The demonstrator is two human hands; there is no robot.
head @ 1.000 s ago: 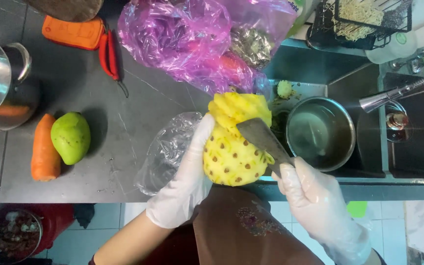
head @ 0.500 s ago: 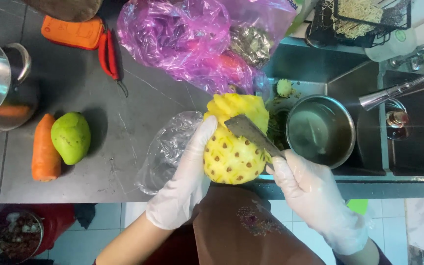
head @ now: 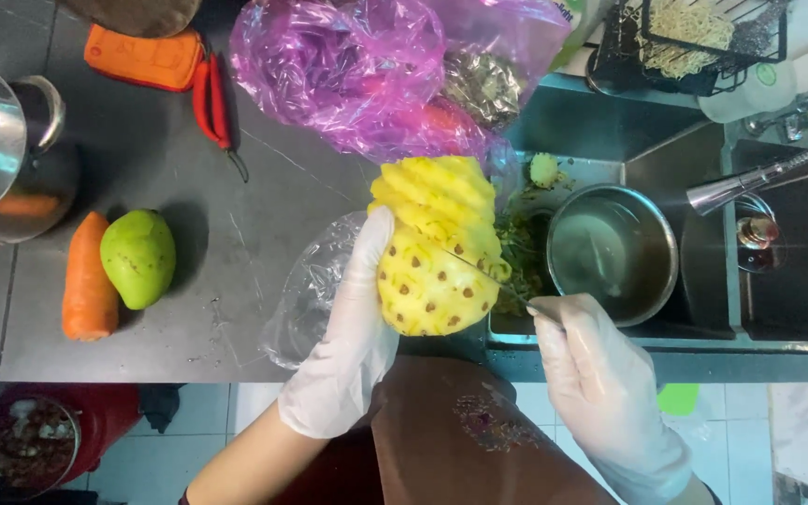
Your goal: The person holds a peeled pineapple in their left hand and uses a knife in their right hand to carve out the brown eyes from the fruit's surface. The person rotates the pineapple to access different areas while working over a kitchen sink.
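A peeled yellow pineapple [head: 432, 248] with brown eyes and diagonal grooves on its upper part is held at the counter's front edge. My left hand [head: 353, 327], in a white glove, grips its left side. My right hand [head: 600, 374], also gloved, holds a knife [head: 479, 273] whose thin blade is pressed into the pineapple's right side.
A green mango [head: 138, 257] and a carrot [head: 88, 281] lie at left by a steel pot [head: 2, 154]. Red chillies [head: 209, 103] and a purple plastic bag [head: 367, 70] sit behind. A metal bowl [head: 612, 252] and peelings are in the sink [head: 703, 309]. A clear bag [head: 315, 285] lies under my left hand.
The knife has turned from lying flat across the pineapple to edge-on, cutting into its right side. My right hand shifted slightly lower.
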